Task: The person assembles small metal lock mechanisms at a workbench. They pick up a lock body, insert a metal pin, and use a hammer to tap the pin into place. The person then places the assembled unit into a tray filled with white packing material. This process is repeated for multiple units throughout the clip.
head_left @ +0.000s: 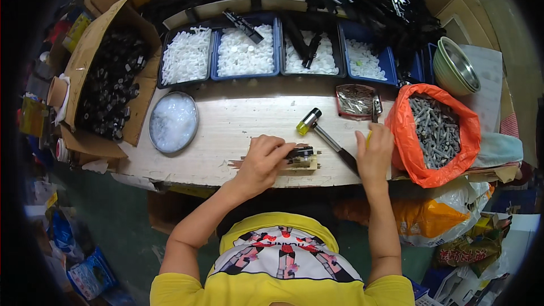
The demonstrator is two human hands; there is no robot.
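Note:
My left hand [262, 161] is closed on a small black part [300, 152], pressing it onto a pale block [303, 163] near the table's front edge. My fingers hide the part's left end. My right hand [375, 156] is closed round a slim tool with a yellow handle [369, 138]; its dark upper end points at a small red-rimmed tray [358, 102] of thin metal pins. Between the hands lies a hammer [327, 136] with a metal-and-yellow head. The black end of its handle reaches close to my right hand.
Several bins [277, 71] of small white parts line the back, with black parts piled behind. At left stand a round dish [195, 122] and a carton [71, 119] of black pieces. An orange bag [401, 130] of grey fasteners and stacked bowls [445, 68] stand at right.

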